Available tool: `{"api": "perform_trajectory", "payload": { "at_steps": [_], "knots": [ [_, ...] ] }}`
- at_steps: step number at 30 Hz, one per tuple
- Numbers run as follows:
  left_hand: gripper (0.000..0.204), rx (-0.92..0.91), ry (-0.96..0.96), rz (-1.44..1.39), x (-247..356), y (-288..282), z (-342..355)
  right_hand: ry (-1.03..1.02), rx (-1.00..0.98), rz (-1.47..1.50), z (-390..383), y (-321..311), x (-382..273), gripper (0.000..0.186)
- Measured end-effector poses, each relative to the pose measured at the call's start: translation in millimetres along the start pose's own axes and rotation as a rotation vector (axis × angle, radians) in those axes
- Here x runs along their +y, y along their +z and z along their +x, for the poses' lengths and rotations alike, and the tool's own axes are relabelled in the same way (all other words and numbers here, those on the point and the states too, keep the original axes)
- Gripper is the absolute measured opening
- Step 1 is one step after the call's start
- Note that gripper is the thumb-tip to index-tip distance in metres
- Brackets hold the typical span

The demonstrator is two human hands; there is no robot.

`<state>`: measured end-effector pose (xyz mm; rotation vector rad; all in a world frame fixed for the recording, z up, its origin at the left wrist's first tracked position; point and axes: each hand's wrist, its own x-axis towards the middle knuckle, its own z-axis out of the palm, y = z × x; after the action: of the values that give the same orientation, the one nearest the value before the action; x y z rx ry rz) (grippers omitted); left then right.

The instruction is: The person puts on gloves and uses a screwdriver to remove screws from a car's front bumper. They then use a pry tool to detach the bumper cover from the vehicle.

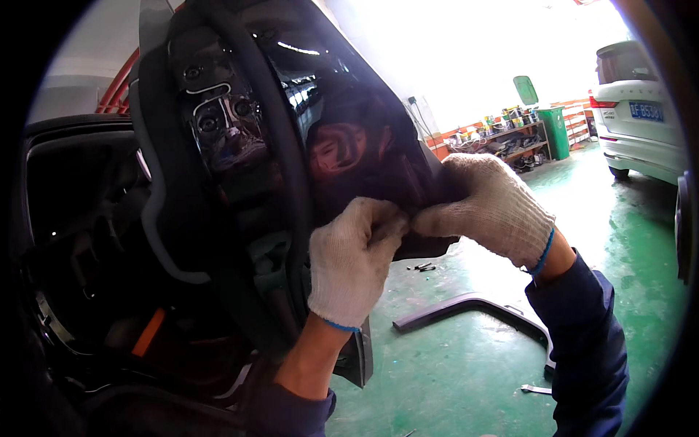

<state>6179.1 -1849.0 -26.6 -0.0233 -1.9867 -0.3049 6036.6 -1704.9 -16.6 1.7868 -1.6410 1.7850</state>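
A dark, glossy car door (pixel 349 131) stands open in front of me, a thick black rubber seal (pixel 251 87) running down it. White knit gloves with blue cuffs cover both my hands. My left hand (pixel 353 255) is closed in a pinch against the door's lower part; what its fingertips hold is hidden. From the right, my right hand (pixel 488 207) grips the door's edge, fingers behind it and thumb on the near side. The two thumbs almost meet. Bolts and metal fittings (pixel 211 116) show at the door's upper left.
Left of the door lies the dark car interior (pixel 80 204). A long grey curved trim strip (pixel 473 302), a wrench (pixel 536 390) and small dark pieces (pixel 422 268) lie on the green floor (pixel 451 364). Farther off are a cluttered shelf (pixel 502 142), a green bin (pixel 555 132) and a white car (pixel 637 109).
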Motion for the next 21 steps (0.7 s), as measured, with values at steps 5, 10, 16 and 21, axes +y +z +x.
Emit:
{"api": "perform_trajectory", "payload": {
  "at_steps": [5, 10, 16, 21],
  "knots": [
    [0.009, -0.016, -0.012, 0.003, 1.6, -0.3, 2.3, -0.005, 0.071, -0.237, -0.1, 3.2, -3.9, 0.043],
    [0.010, 0.034, 0.006, -0.023, -1.5, 5.7, 0.3, -0.017, 0.239, -0.339, -4.0, 20.4, 2.1, 0.044],
    [0.010, 0.095, -0.063, -0.124, -8.7, 15.9, -3.5, -0.068, 0.283, -0.485, -9.6, 26.1, 7.9, 0.051],
    [0.011, 0.096, -0.024, 0.009, -10.9, 10.8, 1.8, 0.032, 0.160, -0.529, -5.7, 20.2, -2.3, 0.060]
  ]
}}
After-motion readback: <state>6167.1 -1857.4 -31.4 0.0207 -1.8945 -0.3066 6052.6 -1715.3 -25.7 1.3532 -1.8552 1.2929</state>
